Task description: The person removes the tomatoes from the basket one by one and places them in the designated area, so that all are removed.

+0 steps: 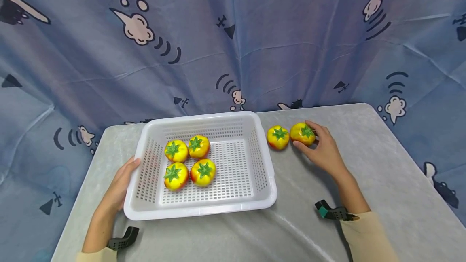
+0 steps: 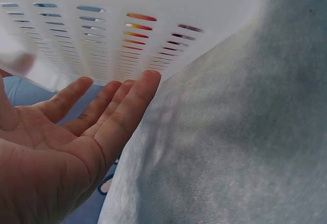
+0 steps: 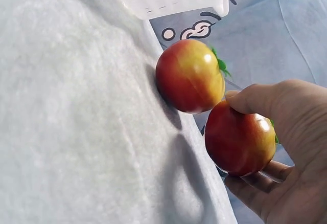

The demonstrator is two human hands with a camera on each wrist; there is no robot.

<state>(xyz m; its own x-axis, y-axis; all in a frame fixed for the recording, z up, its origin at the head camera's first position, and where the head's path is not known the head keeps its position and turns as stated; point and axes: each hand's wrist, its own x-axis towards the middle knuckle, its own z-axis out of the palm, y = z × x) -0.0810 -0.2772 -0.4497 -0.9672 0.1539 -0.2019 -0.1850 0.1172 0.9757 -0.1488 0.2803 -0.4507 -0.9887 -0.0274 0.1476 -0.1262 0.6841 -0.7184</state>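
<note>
My left hand [image 1: 120, 183] holds the white plastic basket [image 1: 200, 211] at its left rim, thumb over the edge. In the left wrist view its fingers [image 2: 127, 109] lie against the outside of the slotted wall. Inside the basket, several yellow-red tomatoes [image 1: 202, 172] with green star-shaped tops sit grouped in the left half. To the right of the basket, my right hand [image 1: 324, 151] pinches one tomato [image 3: 237, 139] between thumb and fingers; it looks slightly raised, its shadow apart from it. Close beside it, another tomato [image 1: 278, 137] rests on the table.
A pale grey cloth covers the table [image 1: 375, 165]. Behind it hangs a blue patterned curtain [image 1: 204, 64], close to the table's far edge. Black bands with camera mounts are on both wrists, the right one [image 1: 333, 212] near the sleeve.
</note>
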